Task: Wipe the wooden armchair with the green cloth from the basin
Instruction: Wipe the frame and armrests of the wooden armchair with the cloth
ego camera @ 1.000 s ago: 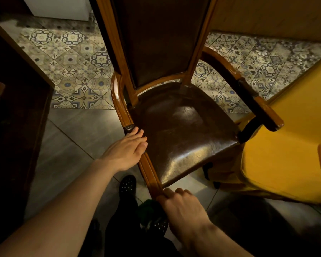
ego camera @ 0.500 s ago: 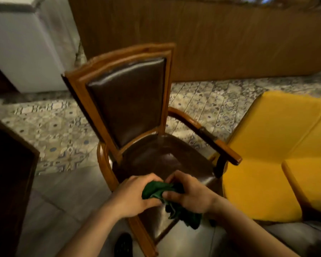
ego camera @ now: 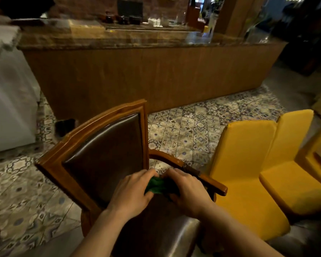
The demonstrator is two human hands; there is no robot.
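Note:
The wooden armchair [ego camera: 67, 153] with a dark brown leather back and seat stands right in front of me, its right armrest [ego camera: 209, 179] reaching toward the yellow chairs. The green cloth [ego camera: 155, 185] is bunched between both hands above the seat. My left hand [ego camera: 133, 191] grips its left side and my right hand [ego camera: 187, 191] grips its right side, covering most of it. The basin is not in view.
Two yellow-covered chairs [ego camera: 248, 164] stand close on the right. A long wooden counter [ego camera: 156, 71] with a dark top runs across the back. A white covered table [ego camera: 7, 101] is at the left. Patterned floor tiles [ego camera: 183, 130] lie between chair and counter.
One second ago my hands rested on the chair's seat frame with no cloth in them. Since then both hands took hold of the green cloth, and my view has lifted toward the counter.

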